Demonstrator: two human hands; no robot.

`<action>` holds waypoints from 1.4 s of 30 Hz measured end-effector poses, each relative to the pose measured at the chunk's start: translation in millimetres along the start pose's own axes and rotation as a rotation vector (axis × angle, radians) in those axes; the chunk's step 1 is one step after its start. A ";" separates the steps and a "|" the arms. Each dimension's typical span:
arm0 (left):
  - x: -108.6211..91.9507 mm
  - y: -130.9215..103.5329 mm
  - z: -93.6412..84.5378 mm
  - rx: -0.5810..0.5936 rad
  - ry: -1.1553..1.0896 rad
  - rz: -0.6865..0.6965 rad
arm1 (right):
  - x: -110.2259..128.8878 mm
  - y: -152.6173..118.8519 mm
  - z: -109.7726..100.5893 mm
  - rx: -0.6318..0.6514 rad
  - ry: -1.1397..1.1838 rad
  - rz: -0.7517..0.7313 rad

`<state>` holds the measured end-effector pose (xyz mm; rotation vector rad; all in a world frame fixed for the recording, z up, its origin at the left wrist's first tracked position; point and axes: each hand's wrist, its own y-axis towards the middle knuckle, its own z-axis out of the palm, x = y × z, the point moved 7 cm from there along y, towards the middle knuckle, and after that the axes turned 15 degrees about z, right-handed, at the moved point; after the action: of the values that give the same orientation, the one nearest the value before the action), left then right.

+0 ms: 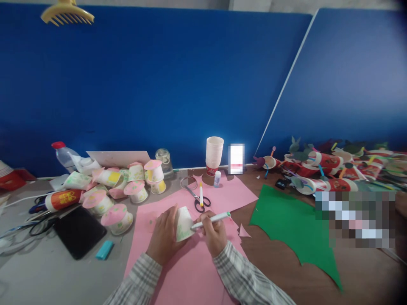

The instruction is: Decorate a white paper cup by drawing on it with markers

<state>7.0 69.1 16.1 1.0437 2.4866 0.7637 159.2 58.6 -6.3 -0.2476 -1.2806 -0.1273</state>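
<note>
While our left hand [163, 233] is wrapped around the white paper cup [184, 220], our right hand [214, 233] has the green-ended marker [216, 217] pinched between thumb and fingers. Cup is tilted, held just above the pink sheet [187, 279], between the two hands. Marker tip is at its right side; contact or a tiny gap, we can't tell.

Status on this cup: partial, by our read. Green strokes show on the lower part of the visible wall; the upper part looks mostly bare. Far side is hidden, so no call there. No yellow marks and no pink disc that we can see on it.

For comparison, the decorated cups [116, 216] on our left have green and yellow marks, and several carry pink discs. Against those, our cup looks early: green partly in, yellow and disc absent. More plain stock in the cup stack [214, 152] by the blue partition [143, 84].

Yellow marker [201, 195] lies across the scissors [197, 201], beyond our hands, neither in use. Small bottle [217, 178] stands upright near the stack. Green sheet [295, 224] is off to our right, curved cutouts along its edge, untouched by either hand.
</note>
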 end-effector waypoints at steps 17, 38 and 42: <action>1.9 -1.8 3.6 0.011 -0.128 -0.009 | 4.9 -0.9 1.0 -0.001 0.047 0.026; 10.1 -1.8 5.2 -0.047 -0.371 -0.161 | 3.5 -3.6 2.5 0.020 0.032 -0.074; 10.4 -2.5 6.6 -0.058 -0.381 -0.150 | -1.4 -1.2 6.0 0.074 0.038 -0.122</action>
<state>1.8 77.5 8.3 0.8767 2.1736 0.5309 152.9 58.9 -5.9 -0.1033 -1.2604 -0.1879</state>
